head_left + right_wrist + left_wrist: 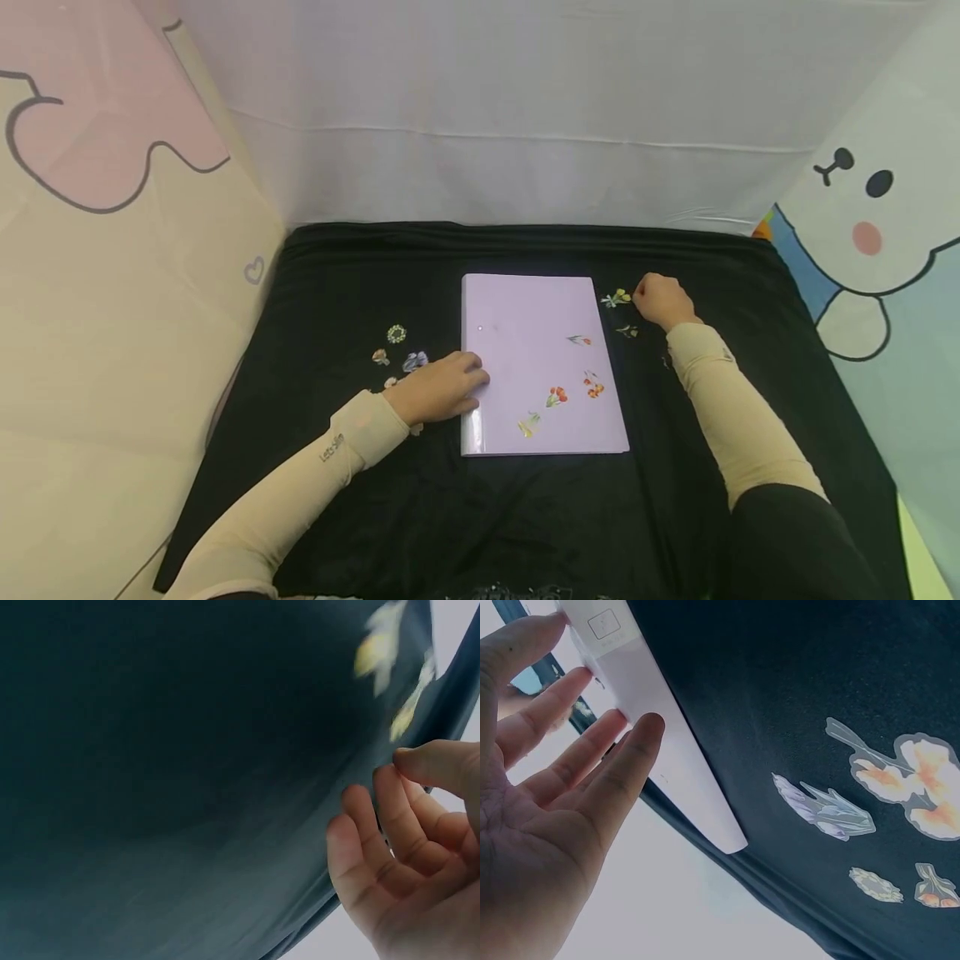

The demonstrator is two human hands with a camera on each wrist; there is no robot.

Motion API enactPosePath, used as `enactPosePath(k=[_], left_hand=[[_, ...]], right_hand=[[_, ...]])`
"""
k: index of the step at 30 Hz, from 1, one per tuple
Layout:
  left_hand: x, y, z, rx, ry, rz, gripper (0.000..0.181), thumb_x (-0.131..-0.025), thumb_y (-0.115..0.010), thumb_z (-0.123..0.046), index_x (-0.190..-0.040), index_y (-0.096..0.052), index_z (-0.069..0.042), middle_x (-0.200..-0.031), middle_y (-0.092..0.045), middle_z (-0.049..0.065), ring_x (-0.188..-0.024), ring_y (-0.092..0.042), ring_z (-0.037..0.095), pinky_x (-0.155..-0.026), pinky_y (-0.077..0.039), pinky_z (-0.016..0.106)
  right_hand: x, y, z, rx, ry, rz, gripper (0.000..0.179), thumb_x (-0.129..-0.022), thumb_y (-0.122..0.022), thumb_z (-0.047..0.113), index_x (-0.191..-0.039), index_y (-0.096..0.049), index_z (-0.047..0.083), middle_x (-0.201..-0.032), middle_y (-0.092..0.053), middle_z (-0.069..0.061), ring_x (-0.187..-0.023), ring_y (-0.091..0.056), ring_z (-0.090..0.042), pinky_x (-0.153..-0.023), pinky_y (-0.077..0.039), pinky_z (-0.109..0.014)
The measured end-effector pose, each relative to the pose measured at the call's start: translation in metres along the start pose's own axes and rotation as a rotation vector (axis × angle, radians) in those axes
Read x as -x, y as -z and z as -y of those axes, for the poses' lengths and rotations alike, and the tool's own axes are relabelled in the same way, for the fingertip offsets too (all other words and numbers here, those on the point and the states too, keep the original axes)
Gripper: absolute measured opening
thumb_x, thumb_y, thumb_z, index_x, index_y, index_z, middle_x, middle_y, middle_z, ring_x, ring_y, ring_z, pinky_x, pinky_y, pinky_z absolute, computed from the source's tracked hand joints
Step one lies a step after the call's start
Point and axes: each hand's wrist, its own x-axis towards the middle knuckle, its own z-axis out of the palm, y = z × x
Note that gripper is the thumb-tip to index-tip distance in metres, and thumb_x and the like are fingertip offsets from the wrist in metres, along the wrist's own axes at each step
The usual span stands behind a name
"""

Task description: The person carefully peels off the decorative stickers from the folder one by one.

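Observation:
A pale purple binder (pixel 528 321) lies on the black cloth, its spine on the left. Several flower stickers, including a red-orange one (pixel 557 397), are on its cover. My left hand (pixel 442 387) rests at the spine, spread fingertips touching it; in the left wrist view its palm shows, holding nothing. Right of the binder, my right hand (pixel 664 300) is beside a yellow flower sticker (pixel 617 297). In the right wrist view its fingers are loosely bent, thumb near the index fingertip, with no sticker visible between them. A second small flower sticker (pixel 627 331) lies just below.
Left of the binder lie more stickers: a wreath (pixel 396 334), an orange flower (pixel 380 357) and a purple flower (pixel 416 361). My left forearm partly covers others. Black cloth (pixel 525 517) spreads under everything, with a white curtain (pixel 480 175) behind.

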Motion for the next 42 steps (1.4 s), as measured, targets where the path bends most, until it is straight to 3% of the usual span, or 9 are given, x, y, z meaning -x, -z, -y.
enactPosePath(k=[8,16,21,27,42], left_hand=[[-0.001,0.001,-0.002,0.008,-0.002,-0.007,0.031,-0.09,-0.075,-0.02,-0.118,-0.068,-0.008,-0.118,-0.062,0.013,-0.104,-0.06,0.026,-0.091,-0.051,0.035],[-0.001,0.002,-0.003,0.006,-0.008,-0.008,0.031,-0.09,-0.075,-0.02,-0.117,-0.068,-0.008,-0.118,-0.062,0.013,-0.104,-0.06,0.025,-0.091,-0.052,0.034],[-0.002,0.001,-0.003,-0.002,-0.007,-0.006,0.03,-0.091,-0.074,-0.02,-0.118,-0.067,-0.008,-0.119,-0.062,0.012,-0.104,-0.06,0.024,-0.091,-0.052,0.033],[-0.001,0.003,-0.003,0.007,-0.006,-0.012,0.029,-0.09,-0.075,-0.018,-0.116,-0.068,-0.007,-0.117,-0.062,0.013,-0.102,-0.06,0.025,-0.089,-0.052,0.034],[0.0,0.003,-0.004,0.011,0.001,-0.008,0.03,-0.091,-0.074,-0.019,-0.118,-0.068,-0.007,-0.118,-0.062,0.013,-0.104,-0.06,0.025,-0.091,-0.052,0.034]], right_hand=[[0.013,0.006,-0.037,0.02,-0.082,0.027,0.029,-0.098,-0.051,0.012,-0.114,-0.061,-0.01,-0.11,-0.061,-0.031,-0.088,-0.061,-0.042,-0.072,-0.05,-0.056],[0.022,0.009,-0.041,0.013,-0.086,0.024,0.028,-0.098,-0.052,0.014,-0.112,-0.06,-0.009,-0.109,-0.06,-0.029,-0.09,-0.06,-0.043,-0.072,-0.049,-0.056],[0.033,0.004,-0.03,-0.009,-0.019,-0.02,0.027,-0.098,-0.055,0.014,-0.111,-0.061,-0.008,-0.106,-0.063,-0.027,-0.089,-0.062,-0.041,-0.074,-0.049,-0.056],[0.05,-0.008,-0.006,-0.021,0.069,-0.069,0.023,-0.097,-0.06,0.014,-0.109,-0.062,-0.005,-0.096,-0.065,-0.022,-0.078,-0.061,-0.033,-0.067,-0.051,-0.05],[0.103,-0.032,0.056,-0.026,0.256,-0.07,0.017,-0.093,-0.07,0.014,-0.104,-0.067,0.002,-0.091,-0.065,-0.011,-0.075,-0.06,-0.024,-0.063,-0.054,-0.04]])
